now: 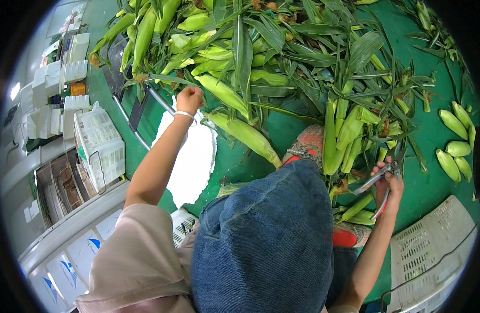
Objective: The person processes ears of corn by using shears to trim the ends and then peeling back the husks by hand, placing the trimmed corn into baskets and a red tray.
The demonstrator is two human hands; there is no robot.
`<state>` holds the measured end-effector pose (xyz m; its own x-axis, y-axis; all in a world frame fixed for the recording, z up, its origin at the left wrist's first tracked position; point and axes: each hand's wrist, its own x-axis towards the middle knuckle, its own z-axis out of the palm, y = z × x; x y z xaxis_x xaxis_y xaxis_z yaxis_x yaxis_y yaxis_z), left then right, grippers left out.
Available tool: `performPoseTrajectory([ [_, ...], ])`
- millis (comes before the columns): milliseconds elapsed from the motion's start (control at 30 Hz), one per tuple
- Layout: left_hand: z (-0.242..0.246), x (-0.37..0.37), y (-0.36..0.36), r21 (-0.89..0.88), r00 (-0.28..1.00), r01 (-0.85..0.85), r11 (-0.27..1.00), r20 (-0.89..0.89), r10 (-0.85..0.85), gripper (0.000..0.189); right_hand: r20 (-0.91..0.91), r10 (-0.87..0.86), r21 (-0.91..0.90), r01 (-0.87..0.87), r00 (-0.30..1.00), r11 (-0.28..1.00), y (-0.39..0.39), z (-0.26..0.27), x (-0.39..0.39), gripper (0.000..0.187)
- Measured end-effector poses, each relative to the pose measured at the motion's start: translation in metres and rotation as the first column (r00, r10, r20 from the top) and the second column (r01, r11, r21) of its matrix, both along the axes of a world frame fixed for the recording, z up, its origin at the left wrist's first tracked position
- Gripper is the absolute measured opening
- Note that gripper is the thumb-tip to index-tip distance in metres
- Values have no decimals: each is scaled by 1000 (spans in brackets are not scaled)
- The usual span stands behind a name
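Note:
My left hand (190,101), wearing a thin white wristband, is by the near edge of the corn heap. Its fingers are curled, and whether they pinch a leaf is hidden. Just right of it an ear of corn in green husk (224,96) leans out of the pile. Another husked ear (246,135) reaches down towards my shoe. In my right hand (389,184) are pruning shears (375,182) with red-and-grey handles, their blades beside a cut stalk end. Several green ears (343,137) lie bunched left of the shears.
A large heap of corn with leaves (279,51) covers the green floor (291,109) ahead. Trimmed ears (453,148) lie at far right, above a white plastic crate (424,242). At left are a metal-tube frame (132,125), torn white sheet (193,156) and white basket (101,144).

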<state>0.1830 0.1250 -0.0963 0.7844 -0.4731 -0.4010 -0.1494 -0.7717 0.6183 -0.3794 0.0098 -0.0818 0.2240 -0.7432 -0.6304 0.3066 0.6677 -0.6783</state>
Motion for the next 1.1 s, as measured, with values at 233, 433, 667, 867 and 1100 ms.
performPoseTrajectory([
  [233, -62, -63, -27, 131, 883, -323, 937, -314, 349, 40, -144, 183, -1, -185, 973, 983, -7, 13, 34, 47],
  [433, 44, -102, -3, -346, 883, -114, 931, -465, -64, 43, -286, 360, -36, -386, 888, 922, 0, 30, 44, 50],
  [667, 109, -142, -52, 84, 609, 770, 633, 200, -767, 69, -537, 546, -158, -713, 643, 684, -3, 64, 102, 65],
  [867, 109, -168, -86, 220, 81, 961, 167, 353, -932, 60, -451, 629, -38, -717, 634, 696, -17, 70, 99, 65],
  [1100, 114, -169, -112, 189, -100, 981, -42, 309, -946, 56, -519, 572, -71, -698, 636, 712, -5, 59, 106, 48],
])
